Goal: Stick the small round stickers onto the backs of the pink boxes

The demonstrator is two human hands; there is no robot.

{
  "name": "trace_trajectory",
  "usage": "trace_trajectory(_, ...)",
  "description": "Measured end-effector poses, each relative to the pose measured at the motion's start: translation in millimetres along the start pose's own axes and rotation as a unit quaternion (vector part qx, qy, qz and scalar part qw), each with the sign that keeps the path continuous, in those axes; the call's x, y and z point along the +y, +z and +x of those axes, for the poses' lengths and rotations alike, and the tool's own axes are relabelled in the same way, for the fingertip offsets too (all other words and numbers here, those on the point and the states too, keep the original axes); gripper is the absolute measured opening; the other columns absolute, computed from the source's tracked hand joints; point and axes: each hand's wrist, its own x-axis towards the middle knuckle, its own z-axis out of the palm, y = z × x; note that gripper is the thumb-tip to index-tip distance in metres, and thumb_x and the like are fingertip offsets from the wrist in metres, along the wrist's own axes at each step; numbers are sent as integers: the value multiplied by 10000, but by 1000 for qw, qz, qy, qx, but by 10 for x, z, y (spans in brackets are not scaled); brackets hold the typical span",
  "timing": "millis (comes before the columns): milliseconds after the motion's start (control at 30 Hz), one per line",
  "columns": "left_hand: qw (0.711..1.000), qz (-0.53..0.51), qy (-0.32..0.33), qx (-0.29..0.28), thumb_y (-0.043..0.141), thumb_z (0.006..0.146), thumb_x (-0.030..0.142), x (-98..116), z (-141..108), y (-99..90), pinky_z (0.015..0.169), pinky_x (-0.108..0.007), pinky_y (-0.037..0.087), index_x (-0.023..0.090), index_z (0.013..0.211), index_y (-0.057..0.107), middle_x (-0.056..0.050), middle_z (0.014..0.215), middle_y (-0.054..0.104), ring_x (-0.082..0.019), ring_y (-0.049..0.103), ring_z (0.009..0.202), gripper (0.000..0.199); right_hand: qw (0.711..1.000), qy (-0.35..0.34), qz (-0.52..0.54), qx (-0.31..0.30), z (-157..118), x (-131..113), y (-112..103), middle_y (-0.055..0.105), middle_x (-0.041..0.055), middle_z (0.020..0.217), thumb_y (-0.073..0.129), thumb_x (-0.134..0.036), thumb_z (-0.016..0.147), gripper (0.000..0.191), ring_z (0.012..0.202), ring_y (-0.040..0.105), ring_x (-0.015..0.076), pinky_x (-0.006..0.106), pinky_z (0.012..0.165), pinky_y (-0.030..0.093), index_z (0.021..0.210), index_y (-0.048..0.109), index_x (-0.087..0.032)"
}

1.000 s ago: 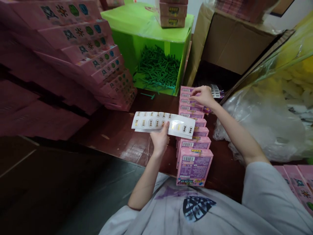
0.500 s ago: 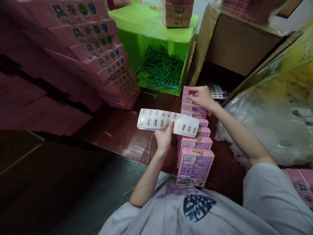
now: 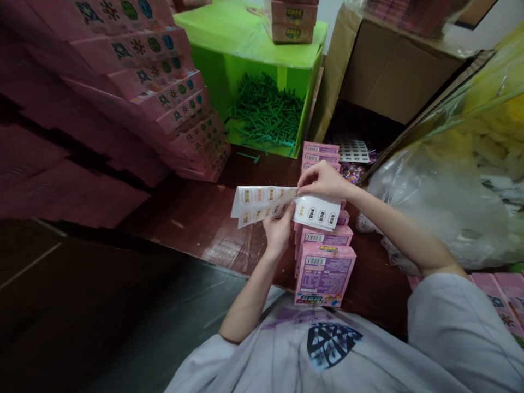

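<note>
My left hand [image 3: 279, 232] pinches a white sheet of stickers [image 3: 317, 212] between thumb and fingers. The sheet is bent, and its left part stands up in layers; oval gold and dark labels are printed in rows. My right hand [image 3: 325, 180] is closed at the sheet's upper edge, its fingertips on the paper; whether a single label is between them cannot be made out. Below and behind the sheet stands a row of pink and purple boxes [image 3: 326, 275], upright one behind another, with barcodes facing me. The sheet and my hands cover the middle of this row.
Stacked pink cartons [image 3: 164, 109] rise at the left. A bright green box [image 3: 245, 38] holds many green sticks, with one loose green piece [image 3: 249, 157] on the table. Another label sheet [image 3: 354, 151] lies beyond the row. A cardboard box [image 3: 380, 71] and plastic bags [image 3: 442, 202] stand at the right.
My right hand has come back from the far boxes to the sheet and closed on its upper edge. The sheet's left part has lifted and folded; my left hand keeps its hold.
</note>
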Motion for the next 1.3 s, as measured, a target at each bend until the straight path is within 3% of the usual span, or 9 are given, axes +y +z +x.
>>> trace_trajectory(167,1000,6,-15,18,803,735,294,21,5,16,988,-375,536,114,1003,741,-140,1132,746,-267,695,1094,329,981,-105,-100,125,-157,48,196,751,29,766,716,-209,764,71,719,678,167,318,726,529,712,763,-193)
trace_trajectory(300,998,-20,-32,48,679,868,336,26,32,14,989,-393,533,75,1039,727,-169,1166,730,-277,691,1105,316,957,-196,-178,120,-188,61,227,763,23,856,673,-242,845,152,829,680,193,414,929,472,714,746,-213)
trace_trajectory(567,997,-41,-12,68,635,907,266,-54,161,-111,1048,-359,498,83,1113,701,-151,1230,707,-246,645,1201,283,930,2,-321,180,546,534,-930,711,23,794,769,-230,715,102,819,649,221,407,912,423,758,700,-168)
trace_trajectory(700,997,-37,-2,65,647,904,276,-53,185,-173,1063,-346,485,93,1136,697,-143,1276,686,-239,632,1221,300,920,82,-363,121,737,770,-1123,696,19,786,789,-244,701,143,839,650,235,404,892,417,784,701,-168)
trace_trajectory(867,997,-27,-9,71,657,894,272,20,178,-183,1058,-330,484,84,1065,720,-148,1215,715,-232,659,1176,262,896,102,-420,98,729,896,-1009,710,49,852,780,-260,728,177,918,647,266,434,929,391,863,726,-159)
trace_trajectory(1033,996,-48,-15,67,731,830,360,18,154,-153,1022,-370,509,98,1065,729,-159,1186,723,-268,674,1146,351,863,28,-466,190,650,729,-941,704,148,1111,753,-247,770,662,1032,624,305,478,978,364,1384,541,-120)
trace_trajectory(1133,997,-42,-15,56,753,795,416,-5,118,-114,989,-373,525,101,1044,735,-158,1171,729,-273,686,1114,402,922,-9,-329,203,560,418,-684,735,127,1019,687,-264,837,400,936,662,264,414,894,459,1206,687,-110)
trace_trajectory(1200,999,-26,-6,44,756,783,432,-6,86,-78,986,-358,521,99,1021,741,-151,1150,738,-266,687,1108,409,973,-36,-203,100,468,197,-402,752,87,940,701,-309,828,239,865,680,228,354,805,509,986,768,-143)
trace_trajectory(1300,999,-19,-5,26,761,763,427,22,45,-28,976,-350,522,97,981,751,-145,1096,754,-265,687,1102,396,996,-40,-72,-43,327,-30,-5,756,47,860,740,-307,779,183,768,678,171,275,674,518,888,773,-164)
